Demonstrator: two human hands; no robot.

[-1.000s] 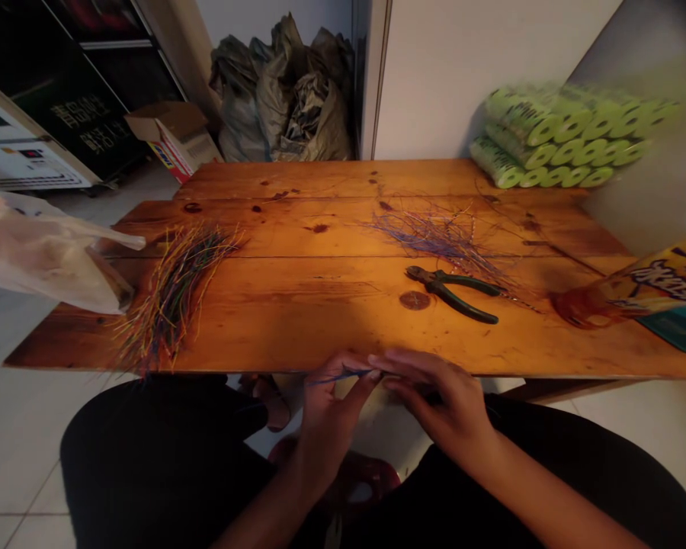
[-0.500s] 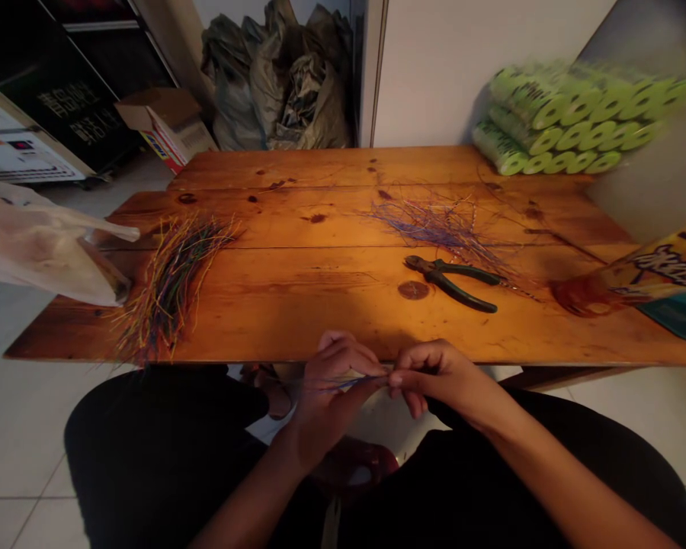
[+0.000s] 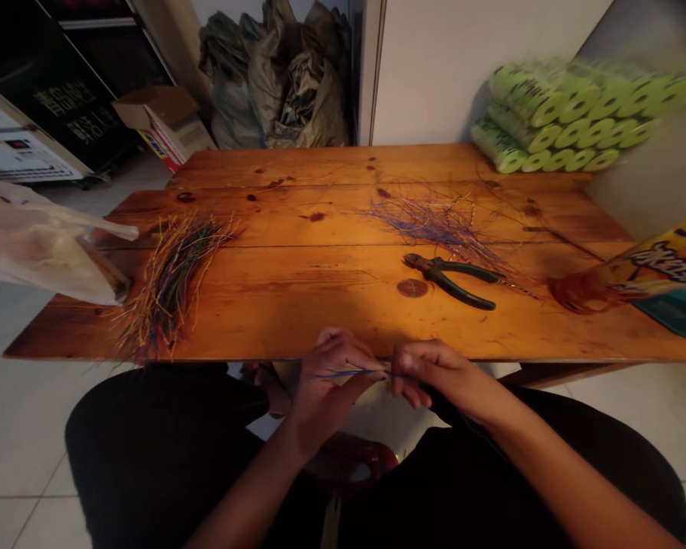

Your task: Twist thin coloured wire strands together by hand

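Warm light on the wooden table [image 3: 297,293], dark sacks [image 3: 297,91] slumped behind it, and on my feed the action sits right at the near edge. Compared with half a second ago, the right hand [image 3: 437,371] has eased slightly away: its thumb was right up against the left fingertips, and now a narrow gap shows. The ends of the blue wires [image 3: 343,374] look drawn closer together, too. A second back, the hands overlapped.

The left hand [image 3: 322,385] is palm inward, thumb and fingers clamped on those wires, loose ends pointing left across the palm. The right comes in from the other side, wrist low, fingers curled; whether it grips the wires as well, I cannot tell. Both forearms angle up from below, over dark trousers.

Now my count: two hands, and two wire piles on the boards, a mixed-colour bundle [image 3: 177,274] at left, a bluish tangle [image 3: 434,225] at right. One pair of pliers [image 3: 433,274], handles spread, lies just below the tangle. One pale plastic bag [image 3: 40,248] at far left, one yellow-labelled container [image 3: 657,267] at far right, and green rolls [image 3: 560,122] in three tiers.
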